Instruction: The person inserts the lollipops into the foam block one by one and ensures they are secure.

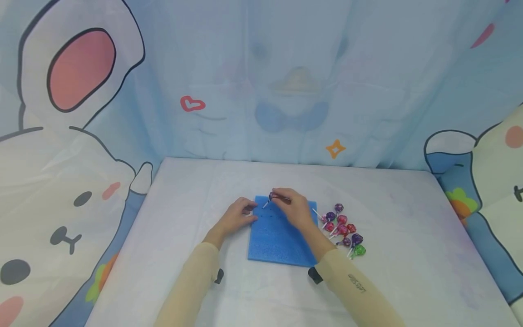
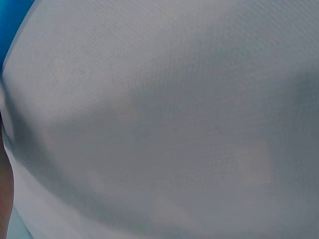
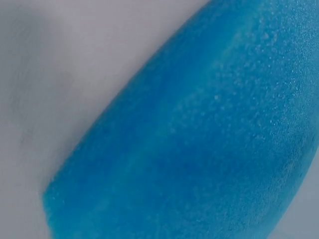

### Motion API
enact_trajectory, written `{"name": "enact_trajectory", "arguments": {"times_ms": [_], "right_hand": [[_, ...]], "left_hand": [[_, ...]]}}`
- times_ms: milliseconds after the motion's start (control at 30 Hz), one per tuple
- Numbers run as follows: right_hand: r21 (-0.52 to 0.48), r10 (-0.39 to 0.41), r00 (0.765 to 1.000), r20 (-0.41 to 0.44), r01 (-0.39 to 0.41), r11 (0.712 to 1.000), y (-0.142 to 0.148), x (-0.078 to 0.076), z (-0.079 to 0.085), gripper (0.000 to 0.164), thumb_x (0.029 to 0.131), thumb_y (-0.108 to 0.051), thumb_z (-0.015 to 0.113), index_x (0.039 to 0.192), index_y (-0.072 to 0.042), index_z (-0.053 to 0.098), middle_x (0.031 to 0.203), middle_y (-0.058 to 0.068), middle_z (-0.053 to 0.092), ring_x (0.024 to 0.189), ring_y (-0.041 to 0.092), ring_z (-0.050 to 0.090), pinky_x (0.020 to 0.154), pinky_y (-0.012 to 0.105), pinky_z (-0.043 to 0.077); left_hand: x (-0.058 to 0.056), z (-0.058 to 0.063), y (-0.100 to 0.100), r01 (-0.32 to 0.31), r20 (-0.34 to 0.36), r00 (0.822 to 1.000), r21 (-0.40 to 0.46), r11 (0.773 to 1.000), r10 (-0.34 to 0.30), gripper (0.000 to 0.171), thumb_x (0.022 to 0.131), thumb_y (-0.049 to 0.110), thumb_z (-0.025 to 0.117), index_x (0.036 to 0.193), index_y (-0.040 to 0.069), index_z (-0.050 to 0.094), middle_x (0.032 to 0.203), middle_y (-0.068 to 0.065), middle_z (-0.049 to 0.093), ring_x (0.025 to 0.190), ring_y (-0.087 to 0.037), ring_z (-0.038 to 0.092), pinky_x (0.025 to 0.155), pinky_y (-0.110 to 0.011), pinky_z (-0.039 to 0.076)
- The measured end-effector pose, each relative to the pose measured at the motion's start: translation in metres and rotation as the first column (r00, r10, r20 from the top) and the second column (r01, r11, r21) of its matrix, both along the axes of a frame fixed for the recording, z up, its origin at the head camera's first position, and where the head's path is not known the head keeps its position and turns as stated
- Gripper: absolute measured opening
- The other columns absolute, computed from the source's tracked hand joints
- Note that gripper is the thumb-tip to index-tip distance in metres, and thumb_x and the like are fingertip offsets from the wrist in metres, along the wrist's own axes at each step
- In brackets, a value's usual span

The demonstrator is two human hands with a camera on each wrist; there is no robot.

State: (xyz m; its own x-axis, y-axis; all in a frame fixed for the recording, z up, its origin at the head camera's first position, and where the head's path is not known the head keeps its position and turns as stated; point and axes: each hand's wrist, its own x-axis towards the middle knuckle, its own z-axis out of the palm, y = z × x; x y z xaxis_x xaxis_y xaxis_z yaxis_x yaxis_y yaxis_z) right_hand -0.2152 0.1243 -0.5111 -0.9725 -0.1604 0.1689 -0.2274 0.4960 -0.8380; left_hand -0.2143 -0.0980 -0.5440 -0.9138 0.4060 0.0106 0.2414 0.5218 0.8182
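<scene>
A blue foam board [image 1: 278, 245] lies flat on the table, with several small dark holes near its far left part. Over that part my right hand [image 1: 293, 208] pinches a dark-wrapped lollipop [image 1: 271, 195], its white stick slanting down and left towards the holes. My left hand [image 1: 237, 215] rests at the board's left edge, fingertips touching it. The right wrist view shows the board's blue surface [image 3: 209, 129] close up; neither the lollipop nor the fingers appear there. Mostly white tablecloth [image 2: 164, 124] fills the left wrist view.
Several wrapped lollipops [image 1: 342, 230] in purple, pink, red and green lie in a loose pile right of the board. The white table [image 1: 392, 254] ends at a blue cartoon-printed curtain [image 1: 245, 122] at the back and sides.
</scene>
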Motion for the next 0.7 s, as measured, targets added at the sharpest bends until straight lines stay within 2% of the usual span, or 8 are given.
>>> {"name": "enact_trajectory", "arguments": {"times_ms": [333,700], "right_hand": [[0.021,0.03,0.999,-0.022,-0.029,0.999,-0.007,-0.001,0.001,0.032,0.092,-0.013,0.068,0.123,-0.006,0.066,0.121,0.009,0.066,0.111,0.022,0.064,0.094,0.027,0.053],[0.052,0.081,0.993,-0.085,-0.077,0.996,-0.011,-0.002,0.0,0.031,0.092,-0.011,0.069,0.121,-0.002,0.067,0.118,0.01,0.067,0.108,0.025,0.065,0.093,0.035,0.054]], "left_hand": [[0.002,0.003,0.0,0.013,-0.005,1.0,0.013,1.0,-0.013,0.04,0.09,0.015,0.071,0.126,0.001,0.059,0.121,-0.012,0.056,0.111,-0.026,0.06,0.098,-0.032,0.051],[0.001,0.003,0.0,0.004,0.007,1.0,0.021,1.0,-0.004,0.041,0.089,0.013,0.072,0.125,0.0,0.06,0.12,-0.012,0.057,0.11,-0.026,0.061,0.097,-0.032,0.051]]}}
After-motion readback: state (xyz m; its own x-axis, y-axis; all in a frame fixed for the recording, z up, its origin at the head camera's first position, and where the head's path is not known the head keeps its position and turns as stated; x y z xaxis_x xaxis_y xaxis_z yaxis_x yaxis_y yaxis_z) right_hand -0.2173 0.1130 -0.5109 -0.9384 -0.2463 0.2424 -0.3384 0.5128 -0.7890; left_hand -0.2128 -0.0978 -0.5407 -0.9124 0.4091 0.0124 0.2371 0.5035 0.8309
